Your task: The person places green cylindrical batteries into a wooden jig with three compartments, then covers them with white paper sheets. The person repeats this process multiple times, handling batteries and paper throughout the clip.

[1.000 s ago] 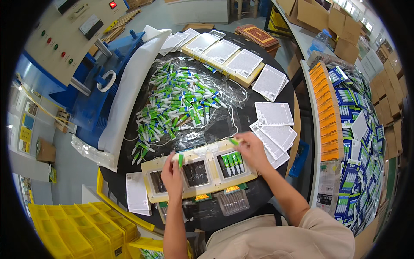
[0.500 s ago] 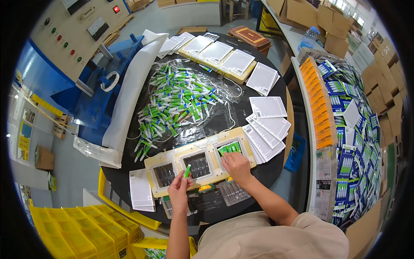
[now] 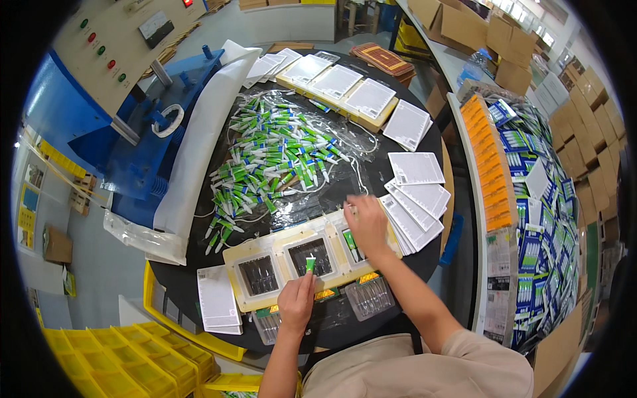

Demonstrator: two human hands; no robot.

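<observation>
My left hand [image 3: 296, 300] pinches a small green and white glue tube [image 3: 310, 264] upright, just in front of the middle window of a cream-coloured frame [image 3: 279, 243]. My right hand [image 3: 369, 227] hovers over the frame's right window and its far edge. Its fingertips are blurred, so whether they hold anything is hidden. Green tubes [image 3: 352, 244] lie in the right window, partly covered by my right hand. Clear plastic blisters [image 3: 259, 274] sit in the left window, with no tubes visible; the middle one looks similar. Beyond the frame lies a large heap of glue tubes [image 3: 272, 149].
White backing cards [image 3: 415, 219] fan out right of the frame; more cards [image 3: 217, 298] lie left. A second frame [image 3: 338, 106] with cards stands at the back. A blue press [image 3: 152, 132] borders the left, yellow bins [image 3: 119, 351] the lower left, a box of packaged tubes [image 3: 531, 252] the right.
My left hand has moved right with its glue tube, which now points up. My right hand has lifted from the tubes in the right window and shifted toward the far edge.
</observation>
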